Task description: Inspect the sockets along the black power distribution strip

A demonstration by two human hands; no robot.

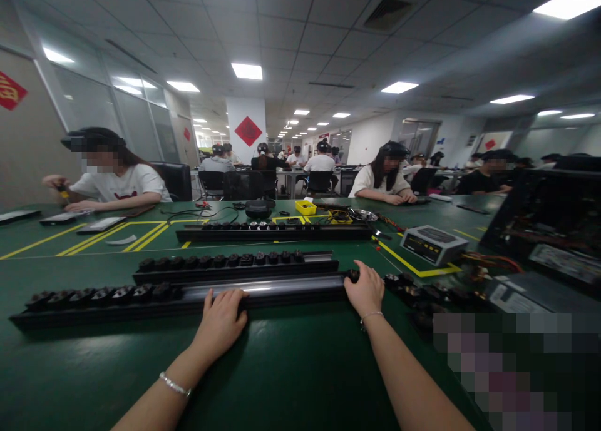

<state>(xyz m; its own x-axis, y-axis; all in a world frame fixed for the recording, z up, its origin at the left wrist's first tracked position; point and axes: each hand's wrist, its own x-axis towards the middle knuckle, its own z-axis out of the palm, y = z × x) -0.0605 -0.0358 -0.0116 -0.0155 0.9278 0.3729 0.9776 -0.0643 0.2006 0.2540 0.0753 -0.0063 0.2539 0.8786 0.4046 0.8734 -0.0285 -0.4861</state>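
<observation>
A long black track rail (277,288) lies across the table in front of me, with several small black socket-like modules (101,294) seated along its left part. My left hand (221,323) rests on the front edge of the rail near its middle, fingers spread and holding nothing. At the rail's right end, my right hand (365,287) is closed around a small black module (351,274), partly covered by the fingers. Just right of that hand lies a loose pile of similar dark modules (436,291). Behind the front rail sits a second rail (319,265) carrying a row of modules.
A third rail (282,233) lies farther back. To the right are a power supply unit (432,244), a grey metal box (539,303) and an open computer case (554,212). A yellow tray (305,207) stands beyond. Co-workers sit across the green table (300,368).
</observation>
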